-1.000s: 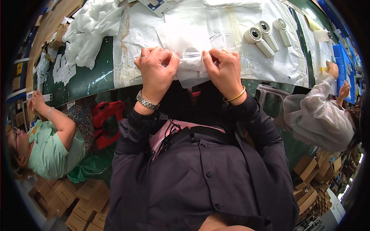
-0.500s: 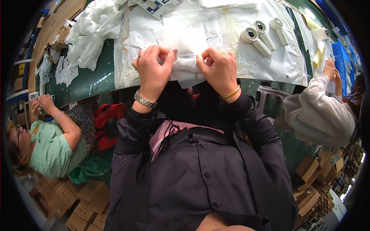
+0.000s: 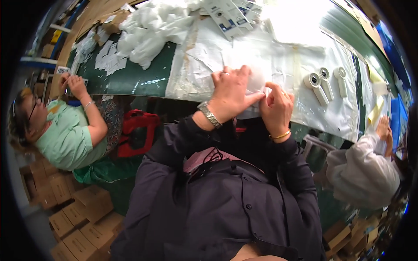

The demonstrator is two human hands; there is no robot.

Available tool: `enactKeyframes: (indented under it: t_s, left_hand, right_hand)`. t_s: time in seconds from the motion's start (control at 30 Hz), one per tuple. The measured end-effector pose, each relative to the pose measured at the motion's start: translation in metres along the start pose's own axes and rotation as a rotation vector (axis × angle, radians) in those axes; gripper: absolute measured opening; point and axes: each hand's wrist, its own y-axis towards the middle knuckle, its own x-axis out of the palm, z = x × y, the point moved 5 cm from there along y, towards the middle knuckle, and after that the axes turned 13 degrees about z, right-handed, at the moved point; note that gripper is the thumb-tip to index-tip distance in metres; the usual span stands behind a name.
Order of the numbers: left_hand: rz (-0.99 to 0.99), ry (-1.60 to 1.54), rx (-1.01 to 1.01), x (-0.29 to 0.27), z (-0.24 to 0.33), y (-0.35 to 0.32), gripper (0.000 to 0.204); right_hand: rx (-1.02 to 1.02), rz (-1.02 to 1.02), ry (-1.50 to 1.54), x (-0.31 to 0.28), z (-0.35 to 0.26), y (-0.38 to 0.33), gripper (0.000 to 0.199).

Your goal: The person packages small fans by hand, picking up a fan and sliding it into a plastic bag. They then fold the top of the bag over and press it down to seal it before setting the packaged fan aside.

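Note:
A thin, whitish translucent plastic bag (image 3: 256, 79) lies at the table's near edge, partly hidden under my hands. My left hand (image 3: 230, 95) rests over its left side, fingers spread and thumb stretched toward the right hand. Thumb and fingers of my right hand (image 3: 277, 106) are pinched together on the bag's edge, close to my left thumb tip. To the right lie three white handheld fans: one with a dark round head (image 3: 313, 80), a second fan (image 3: 325, 80) beside it, and a third fan (image 3: 342, 80) farther right.
White and blue printed boxes (image 3: 226, 19) lie at the back. Crumpled white plastic (image 3: 146, 32) and loose paper slips (image 3: 111, 59) are at the left. Co-workers sit on both sides, one in a green shirt (image 3: 65, 139), one in a pale top (image 3: 361, 174). Cartons (image 3: 78, 217) fill the floor at lower left.
The view has shifted left, so the table appears farther right. My hands have come closer together; the left has gone from a pinch to spread fingers, while the right still pinches the bag.

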Motion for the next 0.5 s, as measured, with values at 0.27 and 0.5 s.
enactKeyframes:
  t_s: [0.27, 0.5]
  left_hand:
    - [0.227, -0.366, -0.153, -0.029, -0.019, 0.000, 0.055]
    - [0.623, -0.425, -0.481, -0.080, -0.172, 0.003, 0.054]
  right_hand:
    - [-0.014, 0.015, -0.018, 0.002, -0.002, 0.000, 0.015]
    - [-0.007, 0.023, -0.026, -0.005, -0.001, 0.002, 0.011]
